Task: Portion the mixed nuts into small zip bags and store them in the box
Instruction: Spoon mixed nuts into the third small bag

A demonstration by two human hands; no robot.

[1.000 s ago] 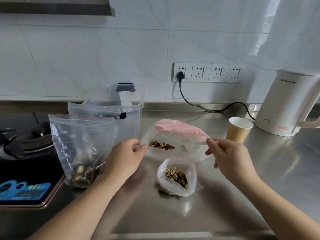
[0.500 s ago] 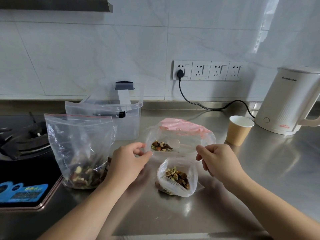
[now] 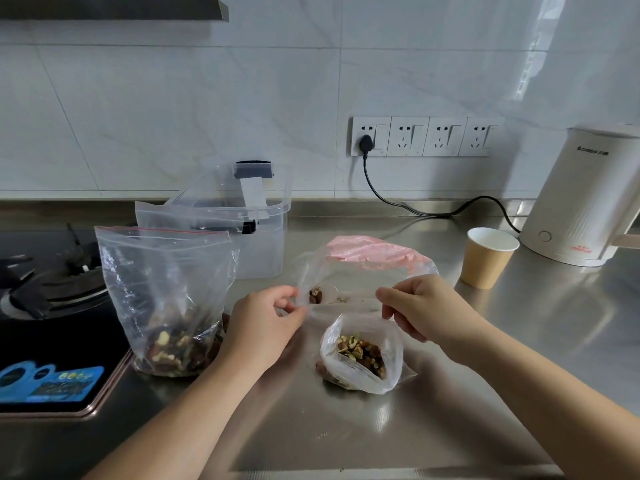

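My left hand [image 3: 268,323] and my right hand [image 3: 426,306] pinch the near edge of a small clear zip bag [image 3: 346,289], one at each end, holding it just above the steel counter. A few nuts sit in its left corner, and a pink plastic sheet [image 3: 374,252] lies behind it. In front, between my hands, a second small bag [image 3: 360,355] stands open with mixed nuts inside. The large zip bag [image 3: 162,292] of mixed nuts stands to the left. Behind that large bag is the clear plastic box [image 3: 256,244], its lid raised.
A brown paper cup [image 3: 486,258] stands right of the bags. A white electric kettle [image 3: 585,199] sits at the far right, its black cord [image 3: 415,211] running to the wall sockets. A black gas hob [image 3: 41,306] fills the left side.
Both hands have dropped toward the counter with the small bag, and the bag's mouth has flattened between them. The white scoop seen by my right hand a second ago no longer shows.
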